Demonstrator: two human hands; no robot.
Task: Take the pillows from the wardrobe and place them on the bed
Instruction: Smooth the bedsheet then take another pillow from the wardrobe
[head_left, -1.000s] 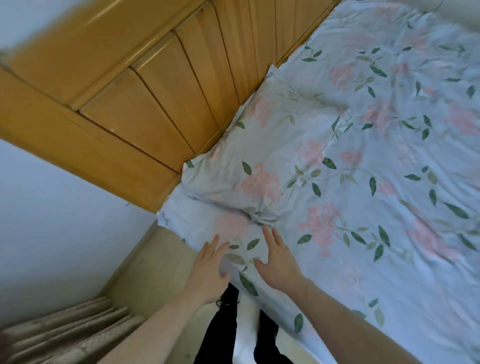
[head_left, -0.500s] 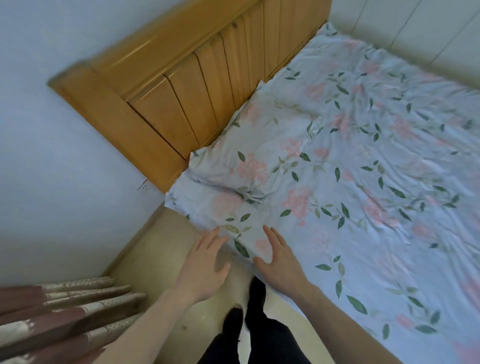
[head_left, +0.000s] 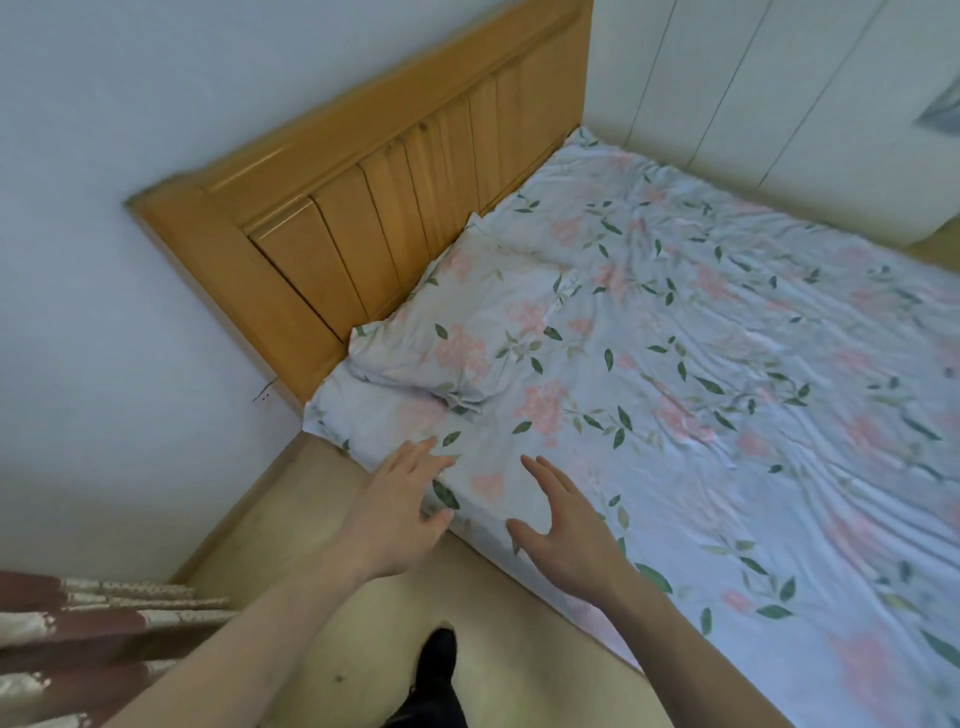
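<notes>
One pillow (head_left: 467, 332) lies at the head of the bed (head_left: 727, 415), in the corner nearest me, its long edge against the wooden headboard (head_left: 363, 218) and its cover in the same pale floral print as the sheet (head_left: 779, 493), so the two almost blend. It sits flat, with a bunched crease at its near corner, and I judge that this part of the job is done. The task speaks of pillows, more than one, and I see only this one on the bed, so I take it that at least one more is left to fetch; the wardrobe itself does not show from here, unless the white panels (head_left: 753, 104) past the far side of the bed belong to it, which I cannot tell. My left hand (head_left: 400, 509) hangs over the near edge of the mattress, fingers straight and spread, holding nothing. My right hand (head_left: 566, 530) is beside it over the sheet, fingers loose and open, also holding nothing, and both are well short of the pillow. The sheet is rumpled, with long wrinkles running across the middle. The bed stands against a plain pale wall (head_left: 130, 312), the floor (head_left: 311, 519) below me is a light beige, a dark red and cream curtain (head_left: 78, 639) hangs at my lower left, and my dark shoe (head_left: 436, 654) shows between my arms
</notes>
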